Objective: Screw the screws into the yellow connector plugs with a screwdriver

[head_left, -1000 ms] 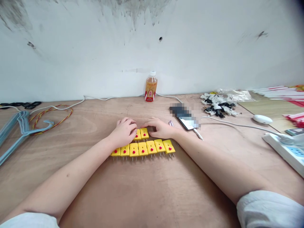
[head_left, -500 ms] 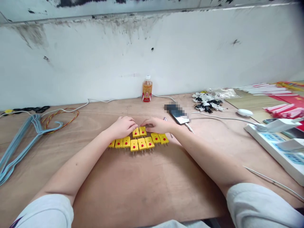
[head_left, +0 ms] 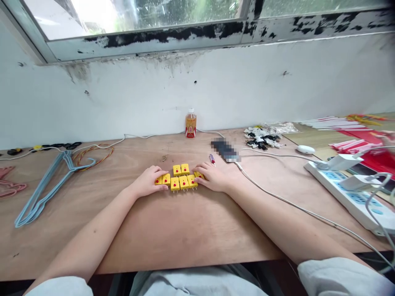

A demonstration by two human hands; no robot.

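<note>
Several small yellow two-pin plugs [head_left: 175, 184], each with a red dot on top and metal pins pointing toward me, lie grouped on the wooden table. Two of them form a back row, with others in a row in front. At the left end, my left hand [head_left: 148, 181] closes its thumb and fingers around yellow plugs [head_left: 166, 179], partly covering them. My right hand [head_left: 212, 176] grips the right end, its fingers over a yellow plug [head_left: 199, 175]; whatever else lies under that palm is hidden.
Behind the plugs stand a drink bottle [head_left: 190, 124], a small screwdriver [head_left: 212, 159] and a phone [head_left: 230, 153] on a cable. Black and white parts [head_left: 262, 137] lie farther right, near a power strip [head_left: 348, 193]. Blue hangers [head_left: 46, 189] lie left. Another person's hand [head_left: 387, 139] shows far right.
My hands have left the two back plugs and moved apart, down to the outer ends of the front row. The view has tilted up, showing the window.
</note>
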